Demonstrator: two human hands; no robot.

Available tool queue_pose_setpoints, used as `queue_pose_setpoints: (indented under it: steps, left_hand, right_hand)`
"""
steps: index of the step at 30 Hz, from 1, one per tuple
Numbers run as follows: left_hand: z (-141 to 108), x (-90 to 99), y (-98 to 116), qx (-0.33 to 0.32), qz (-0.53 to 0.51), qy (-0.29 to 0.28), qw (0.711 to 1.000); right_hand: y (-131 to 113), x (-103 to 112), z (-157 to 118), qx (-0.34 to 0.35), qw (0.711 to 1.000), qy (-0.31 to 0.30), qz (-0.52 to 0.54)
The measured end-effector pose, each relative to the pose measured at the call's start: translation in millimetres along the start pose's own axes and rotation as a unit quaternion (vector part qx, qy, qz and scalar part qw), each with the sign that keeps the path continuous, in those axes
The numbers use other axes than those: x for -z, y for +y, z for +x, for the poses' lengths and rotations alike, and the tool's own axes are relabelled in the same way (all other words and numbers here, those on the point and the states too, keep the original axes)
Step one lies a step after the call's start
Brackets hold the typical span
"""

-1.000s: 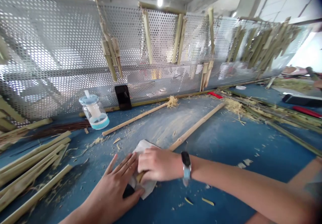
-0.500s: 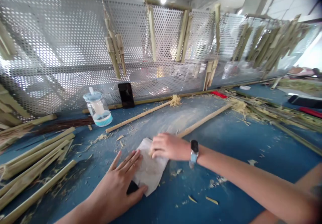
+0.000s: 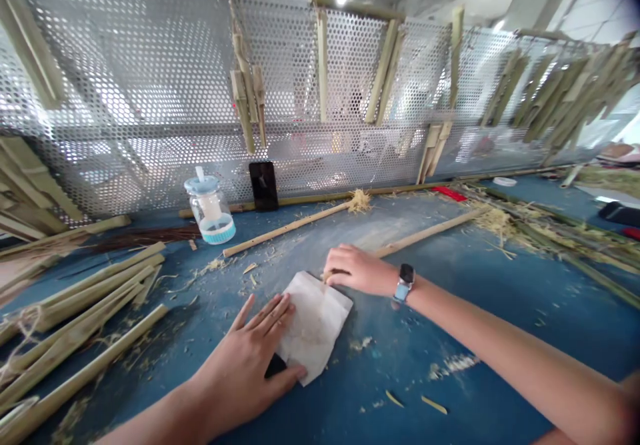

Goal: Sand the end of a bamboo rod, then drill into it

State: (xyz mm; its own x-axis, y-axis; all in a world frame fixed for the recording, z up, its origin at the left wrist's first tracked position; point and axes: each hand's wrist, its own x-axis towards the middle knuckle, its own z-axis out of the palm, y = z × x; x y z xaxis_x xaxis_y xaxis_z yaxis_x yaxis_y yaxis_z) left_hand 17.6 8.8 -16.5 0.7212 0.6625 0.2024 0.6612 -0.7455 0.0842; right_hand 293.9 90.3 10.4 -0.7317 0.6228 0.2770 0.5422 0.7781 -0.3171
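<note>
My left hand (image 3: 245, 348) lies flat with its fingers spread on a folded white sheet of paper (image 3: 317, 322), pressing it to the blue workbench (image 3: 480, 325). A small black piece (image 3: 275, 366) shows beneath my palm at the sheet's edge. My right hand (image 3: 356, 270) is curled over a thin bamboo stick (image 3: 430, 233), just beyond the sheet's far corner. The stick's tip is hidden inside my fingers. A watch with a pale blue strap (image 3: 404, 284) sits on my right wrist.
Split bamboo strips (image 3: 75, 325) lie at the left. A jar with a blue lid (image 3: 210, 210), a black phone (image 3: 263, 186) and a frayed bamboo stick (image 3: 295, 228) stand near a perforated metal screen (image 3: 165, 98) hung with bamboo pieces. Shavings litter the bench.
My right hand has moved up and right, off the paper, drawing the bamboo stick out with it. The sheet now lies flatter, and the view has shifted slightly.
</note>
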Motion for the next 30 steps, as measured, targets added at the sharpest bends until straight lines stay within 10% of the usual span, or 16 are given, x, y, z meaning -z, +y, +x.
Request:
queue_pose_setpoints:
  steps: [8, 18, 30]
  left_hand:
    - [4, 8.8, 4, -0.006, -0.012, -0.043, 0.999]
    - [1, 25.7, 19, -0.026, -0.025, 0.002, 0.999]
    - [2, 18.3, 21, 0.070, 0.087, 0.052, 0.992]
  right_hand:
    - [-58, -26, 3, 0.155, 0.987, -0.034, -0.002]
    - [25, 8, -8, -0.055, 0.998, 0.015, -0.017]
    - [-13, 8, -8, 0.004, 0.994, 0.103, -0.035]
